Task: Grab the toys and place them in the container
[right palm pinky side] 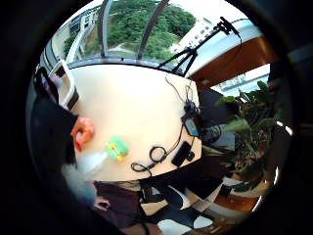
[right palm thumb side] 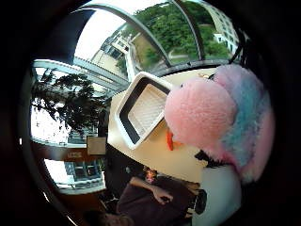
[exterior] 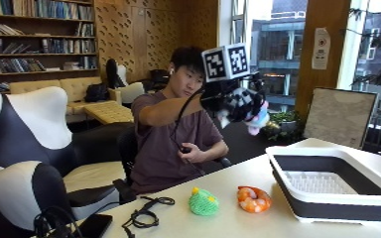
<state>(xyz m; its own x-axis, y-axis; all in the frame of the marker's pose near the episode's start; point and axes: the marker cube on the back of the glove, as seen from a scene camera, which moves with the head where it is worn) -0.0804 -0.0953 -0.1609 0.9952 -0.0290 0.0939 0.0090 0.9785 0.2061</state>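
Observation:
In the outside view my gloved right hand [exterior: 238,101] is raised high above the table and grips a fluffy pink and blue plush toy [exterior: 258,119]. The same plush toy [right palm thumb side: 221,117] fills much of the thumb side palm view. A green toy [exterior: 204,202] and an orange toy [exterior: 254,199] lie on the table [exterior: 243,225], left of the container [exterior: 336,186], a white and dark grey basin with a ribbed floor. The little finger side palm view looks down on the green toy [right palm pinky side: 117,148], the orange toy [right palm pinky side: 82,132] and a corner of the container [right palm pinky side: 65,83].
A black cable coil [exterior: 144,214] and a dark phone [exterior: 93,225] lie at the table's left end. The person's bare left hand [exterior: 192,154] rests at the chest. Chairs [exterior: 25,163] stand behind, and a framed board [exterior: 336,116] leans past the container.

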